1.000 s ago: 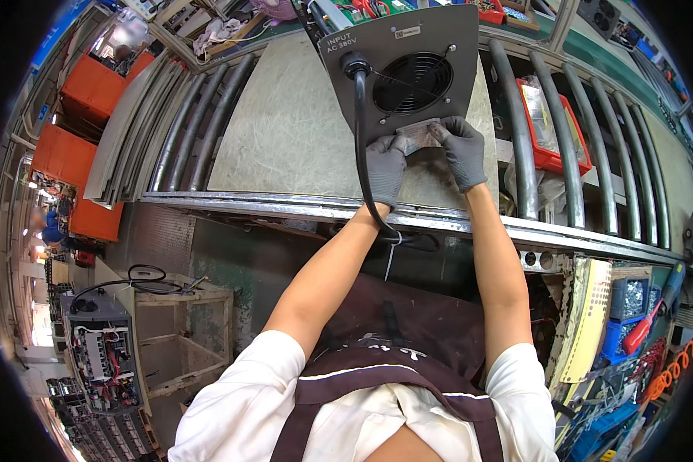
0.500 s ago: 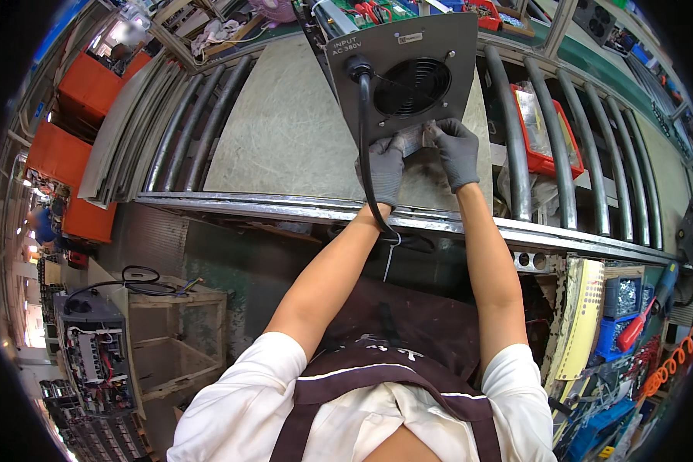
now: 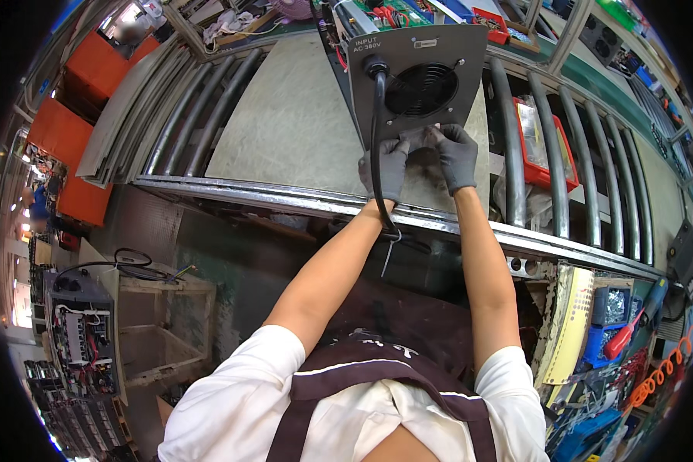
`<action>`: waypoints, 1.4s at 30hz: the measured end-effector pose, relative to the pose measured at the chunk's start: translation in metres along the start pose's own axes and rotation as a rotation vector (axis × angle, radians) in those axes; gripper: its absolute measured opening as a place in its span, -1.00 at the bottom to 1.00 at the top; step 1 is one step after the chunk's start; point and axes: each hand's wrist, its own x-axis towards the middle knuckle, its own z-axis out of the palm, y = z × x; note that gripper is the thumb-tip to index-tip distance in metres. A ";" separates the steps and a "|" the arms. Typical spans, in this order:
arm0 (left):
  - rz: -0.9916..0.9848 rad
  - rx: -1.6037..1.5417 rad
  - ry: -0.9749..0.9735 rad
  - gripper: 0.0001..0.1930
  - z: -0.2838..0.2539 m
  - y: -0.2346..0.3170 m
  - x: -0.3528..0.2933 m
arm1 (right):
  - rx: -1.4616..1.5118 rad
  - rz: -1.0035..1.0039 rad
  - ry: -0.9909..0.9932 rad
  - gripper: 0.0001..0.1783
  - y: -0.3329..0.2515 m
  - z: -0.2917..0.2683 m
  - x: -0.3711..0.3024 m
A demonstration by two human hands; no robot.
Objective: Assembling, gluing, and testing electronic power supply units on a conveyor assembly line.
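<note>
A dark grey machine housing with a black fan grille [image 3: 422, 89] stands on a pale board [image 3: 292, 131] on the roller conveyor. A thick black power cable [image 3: 376, 138] leaves its rear panel and hangs down over the front rail, passing before my left wrist. Just below the panel's lower edge, my gloved left hand [image 3: 386, 168] and gloved right hand [image 3: 456, 154] pinch a small thin translucent piece [image 3: 416, 141] between them. It resembles film or a small bag; its exact kind is unclear. Both hands wear grey gloves and are closed.
Metal rollers [image 3: 516, 154] run along both sides of the board. A red bin [image 3: 548, 173] with bagged items lies beneath the right rollers. Grey panels [image 3: 131, 115] lean at the left. An open electronics unit [image 3: 85, 331] is at lower left; blue bins [image 3: 610, 308] hold small hardware at right.
The view has shifted slightly, so the housing appears a little lower and further right. My fingers have shifted slightly on the translucent piece, which now looks more tilted and less of it shows.
</note>
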 end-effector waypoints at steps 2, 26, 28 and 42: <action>-0.044 -0.006 -0.014 -0.76 -0.001 -0.001 -0.003 | 0.012 0.017 0.002 -0.79 0.001 -0.002 0.000; 0.043 0.421 -0.441 -0.75 -0.072 -0.016 -0.028 | -0.670 -0.332 0.487 -0.59 0.000 -0.010 -0.023; 0.063 0.496 -0.411 -0.72 -0.070 -0.018 -0.029 | -0.699 -0.520 0.310 -0.46 0.001 -0.012 -0.036; 0.133 0.609 -0.424 -0.75 -0.061 0.017 -0.041 | 0.009 0.071 0.136 -0.74 0.012 -0.065 0.041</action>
